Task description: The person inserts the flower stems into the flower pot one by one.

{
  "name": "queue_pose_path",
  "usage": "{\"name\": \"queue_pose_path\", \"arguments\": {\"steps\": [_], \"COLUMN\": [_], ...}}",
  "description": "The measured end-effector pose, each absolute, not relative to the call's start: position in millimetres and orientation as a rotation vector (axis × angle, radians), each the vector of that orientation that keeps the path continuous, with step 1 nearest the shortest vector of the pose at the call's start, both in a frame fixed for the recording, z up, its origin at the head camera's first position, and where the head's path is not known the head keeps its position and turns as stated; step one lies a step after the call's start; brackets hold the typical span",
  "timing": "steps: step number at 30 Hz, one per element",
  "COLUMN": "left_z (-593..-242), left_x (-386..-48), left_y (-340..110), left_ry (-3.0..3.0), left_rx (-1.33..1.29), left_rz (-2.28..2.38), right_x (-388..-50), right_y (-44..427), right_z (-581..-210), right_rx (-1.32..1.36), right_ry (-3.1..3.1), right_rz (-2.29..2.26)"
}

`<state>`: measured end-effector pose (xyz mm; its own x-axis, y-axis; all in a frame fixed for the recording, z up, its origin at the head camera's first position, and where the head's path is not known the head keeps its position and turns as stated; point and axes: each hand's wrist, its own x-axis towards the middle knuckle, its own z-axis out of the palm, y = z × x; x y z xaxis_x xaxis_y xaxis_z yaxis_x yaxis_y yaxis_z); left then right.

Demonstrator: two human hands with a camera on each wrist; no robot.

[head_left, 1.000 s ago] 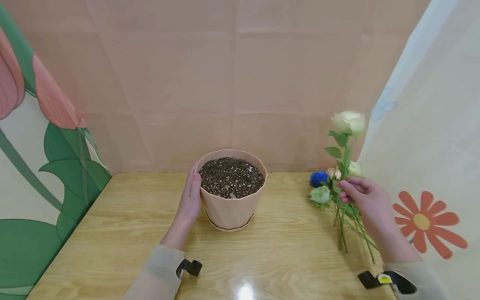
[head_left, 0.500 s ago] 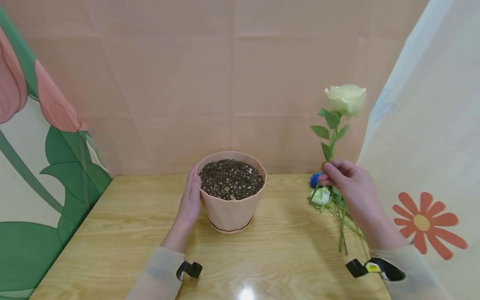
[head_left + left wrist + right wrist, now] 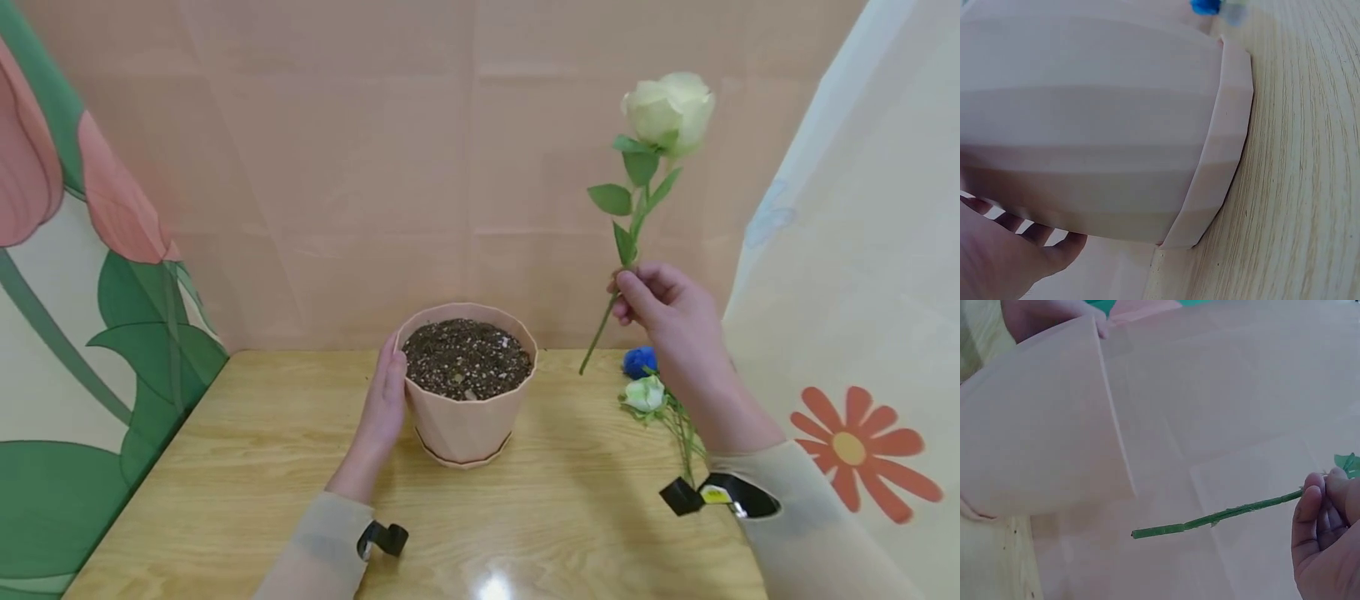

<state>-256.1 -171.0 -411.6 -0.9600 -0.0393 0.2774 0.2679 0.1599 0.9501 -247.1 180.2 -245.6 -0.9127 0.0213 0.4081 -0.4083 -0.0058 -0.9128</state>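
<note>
A white rose with green leaves is held up by its stem between the thumb and fingers of my right hand. The bare lower stem points down and left, its cut end above the table and apart from the pot. A pink faceted flower pot, filled with dark speckled soil, stands upright on its saucer. My left hand rests with extended fingers against the pot's left side, near the rim.
On the table, to the pot's right, lie a blue flower and a pale green-white rose with their stems, partly behind my right arm. A pink backdrop rises behind the table.
My right hand has lifted the white rose up and left, away from the other flowers. The left hand stays against the pot, which stands where it was.
</note>
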Motion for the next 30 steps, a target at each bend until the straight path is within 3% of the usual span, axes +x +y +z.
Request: {"name": "queue_pose_path", "arguments": {"steps": [10, 30], "left_z": [-410.1, -413.5], "left_x": [-256.1, -257.1], "left_y": [-170.7, -173.7], "left_ry": [-2.202, -2.212], "left_rx": [-0.203, -0.208], "left_rz": [-1.885, -1.888], "right_x": [-256.5, -300.2], "right_y": [130.3, 39.3], "right_z": [-225.1, -256.4], "right_rx": [0.574, 0.687], "right_ry": [-1.877, -2.053], "right_rz": [1.994, 1.877]}}
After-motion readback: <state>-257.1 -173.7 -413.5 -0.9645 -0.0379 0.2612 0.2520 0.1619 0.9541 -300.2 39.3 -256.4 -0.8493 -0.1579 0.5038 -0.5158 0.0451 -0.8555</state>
